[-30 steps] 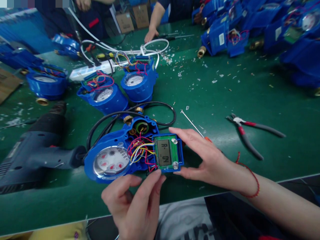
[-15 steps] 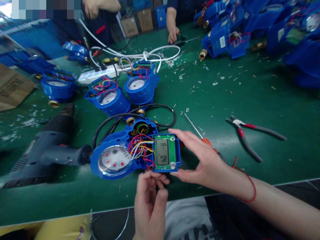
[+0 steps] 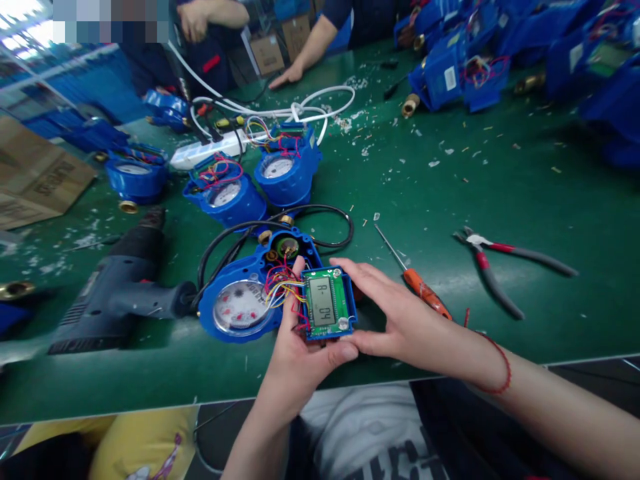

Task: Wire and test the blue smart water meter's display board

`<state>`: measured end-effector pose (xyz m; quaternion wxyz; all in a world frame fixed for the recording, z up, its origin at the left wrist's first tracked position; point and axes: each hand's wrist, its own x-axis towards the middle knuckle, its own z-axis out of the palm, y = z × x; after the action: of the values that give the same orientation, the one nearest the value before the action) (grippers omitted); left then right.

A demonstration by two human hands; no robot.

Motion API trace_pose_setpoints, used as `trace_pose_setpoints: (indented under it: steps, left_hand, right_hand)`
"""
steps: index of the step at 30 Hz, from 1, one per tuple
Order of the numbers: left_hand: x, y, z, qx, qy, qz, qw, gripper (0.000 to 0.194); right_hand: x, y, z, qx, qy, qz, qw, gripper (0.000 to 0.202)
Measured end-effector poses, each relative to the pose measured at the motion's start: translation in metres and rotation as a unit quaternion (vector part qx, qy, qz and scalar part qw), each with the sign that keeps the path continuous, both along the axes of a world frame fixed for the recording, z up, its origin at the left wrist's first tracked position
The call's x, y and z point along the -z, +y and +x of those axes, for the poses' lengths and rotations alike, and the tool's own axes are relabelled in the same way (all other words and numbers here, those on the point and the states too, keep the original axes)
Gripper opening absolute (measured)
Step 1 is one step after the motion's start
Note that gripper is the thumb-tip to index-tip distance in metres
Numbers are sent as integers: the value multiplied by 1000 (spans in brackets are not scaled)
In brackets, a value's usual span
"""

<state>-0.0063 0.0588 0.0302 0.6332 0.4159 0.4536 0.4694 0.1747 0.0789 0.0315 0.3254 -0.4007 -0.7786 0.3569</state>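
Jointly | left hand and right hand grasped LCD module around its edges | likely so its screen showed and wires went unstrained

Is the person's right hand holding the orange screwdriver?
No, the orange screwdriver lies on the green table while the right hand grips the display unit.
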Motion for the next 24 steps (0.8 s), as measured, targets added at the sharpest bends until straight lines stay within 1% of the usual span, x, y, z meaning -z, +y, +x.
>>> trace_pose_setpoints:
  steps: [2, 4, 5, 7, 8, 9, 10, 12, 13, 15, 16, 18, 19, 21, 23, 24]
  left_hand:
    - [1, 4, 4, 9, -12, 18, 1000, 101]
    - [4, 6, 7, -2, -16, 35, 999, 97]
    - [5, 7, 9, -9, -14, 39, 999, 97]
    - [8, 6, 11, -23, -4, 41, 999, 97]
    - [9, 6, 12, -30, 1, 43, 999, 98]
    - [9, 6, 13, -36, 5, 46, 998, 98]
    - [10, 6, 14, -41, 8, 48, 998, 99]
    - [10, 6, 15, -47, 9, 52, 997, 98]
    - [10, 7, 15, -50, 10, 55, 997, 98]
    - [11, 7, 15, -53, 14, 64, 996, 98]
    - [12, 7, 15, -51, 16, 69, 996, 97]
    - [14, 7, 13, -42, 28, 78, 996, 96]
    - [15, 7, 11, -38, 39, 83, 995, 96]
    - [18, 6, 8, -35, 76, 96, 992, 94]
    - [20, 7, 3, -42, 125, 113, 985, 91]
    - [21, 7, 0, -45, 146, 121, 981, 89]
  right_hand:
    - [-4, -1, 6, -14, -34, 9, 999, 78]
    - [-9, -4, 16, 2, -76, 51, 996, 76]
    - [-10, -6, 22, 34, -101, 82, 991, 72]
    - [-10, -10, 36, 131, -163, 135, 969, 58]
    - [-8, -12, 42, 177, -199, 146, 953, 52]
    - [-4, -13, 47, 209, -235, 143, 938, 50]
    - [1, -14, 50, 222, -264, 130, 929, 52]
    - [11, -16, 52, 214, -298, 90, 926, 54]
    - [14, -16, 52, 203, -304, 74, 928, 50]
    - [17, -15, 54, 192, -305, 69, 930, 37]
    - [15, -15, 56, 197, -297, 83, 931, 35]
    - [5, -16, 64, 202, -265, 127, 934, 33]
    - [-2, -17, 70, 194, -244, 149, 938, 33]
    - [-18, -21, 82, 147, -215, 167, 951, 35]
    - [-33, -26, 92, 85, -197, 154, 964, 34]
    - [-40, -27, 96, 73, -187, 145, 969, 31]
